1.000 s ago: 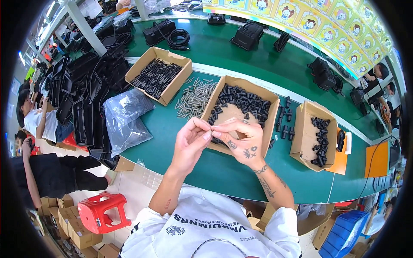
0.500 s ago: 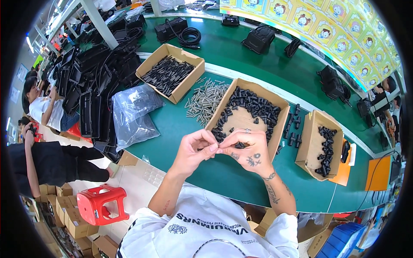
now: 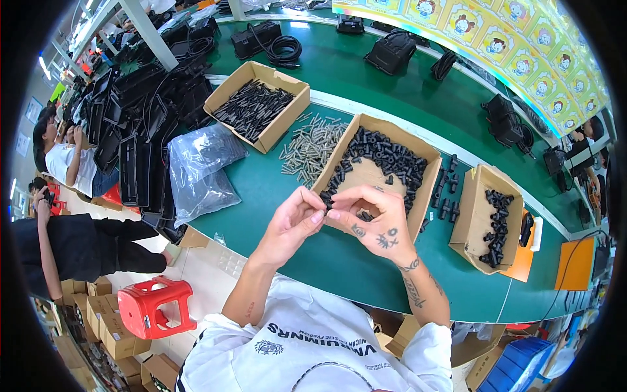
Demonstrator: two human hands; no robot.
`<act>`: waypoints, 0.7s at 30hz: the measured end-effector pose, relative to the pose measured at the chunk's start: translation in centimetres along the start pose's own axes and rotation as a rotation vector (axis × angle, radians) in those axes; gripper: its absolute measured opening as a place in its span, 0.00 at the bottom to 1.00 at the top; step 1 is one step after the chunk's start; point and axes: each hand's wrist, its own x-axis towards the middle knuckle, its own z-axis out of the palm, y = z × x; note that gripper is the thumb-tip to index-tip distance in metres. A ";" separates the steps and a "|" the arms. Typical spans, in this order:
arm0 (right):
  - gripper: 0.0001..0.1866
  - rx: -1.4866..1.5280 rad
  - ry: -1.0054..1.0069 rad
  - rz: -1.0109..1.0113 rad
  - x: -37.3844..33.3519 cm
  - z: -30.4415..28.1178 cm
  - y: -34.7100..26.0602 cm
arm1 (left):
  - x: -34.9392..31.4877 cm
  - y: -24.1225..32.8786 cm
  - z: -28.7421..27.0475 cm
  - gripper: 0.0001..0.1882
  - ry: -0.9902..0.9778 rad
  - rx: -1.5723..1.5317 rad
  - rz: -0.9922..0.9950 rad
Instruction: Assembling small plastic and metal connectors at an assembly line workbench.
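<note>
My left hand (image 3: 292, 225) and my right hand (image 3: 379, 222) meet fingertip to fingertip over the near edge of a shallow cardboard box. Between them the fingers pinch a small black piece (image 3: 328, 205), mostly covered, so its exact shape cannot be made out. Behind my hands, that cardboard box (image 3: 428, 186) holds many black T-shaped plastic fittings (image 3: 396, 157), with bare cardboard showing in its middle. Left of it lies a loose heap of short silvery metal pins (image 3: 309, 151). Farther left, another cardboard box (image 3: 295, 108) is filled with thin black rods (image 3: 255, 110).
Several black fittings (image 3: 445, 186) stand between the middle box and a right-hand cardboard box (image 3: 468, 222). A grey plastic bag (image 3: 204, 173) and piled black housings (image 3: 137, 140) lie left. Beyond are cased units with cables (image 3: 392, 55). A red stool (image 3: 155, 310) and people are at left.
My fingertips have parted slightly and risen a little, and a dark piece now shows between them. The right hand's fingers have shifted. The boxes and heaps look the same.
</note>
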 end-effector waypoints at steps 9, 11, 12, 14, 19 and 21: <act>0.07 -0.342 0.051 -0.264 0.1 -0.9 -0.4 | -0.1 -0.1 0.1 0.08 0.056 0.266 0.095; 0.07 -0.283 0.053 -0.218 0.0 -1.0 -0.2 | 0.1 0.3 -0.3 0.08 0.098 0.442 0.187; 0.07 -0.228 0.058 -0.171 -0.1 -1.0 -0.2 | 0.2 0.5 -0.5 0.06 0.092 0.498 0.206; 0.07 -0.224 0.092 -0.160 0.0 -0.8 -0.2 | 0.7 1.4 -1.0 0.06 0.085 0.554 0.226; 0.05 -0.261 0.216 -0.221 0.3 -1.5 -0.7 | 6.4 5.2 -6.5 0.05 0.529 1.005 0.577; 0.05 -0.318 0.110 -0.176 0.3 -2.2 -0.8 | 9.3 6.6 -10.0 0.07 0.668 1.168 0.564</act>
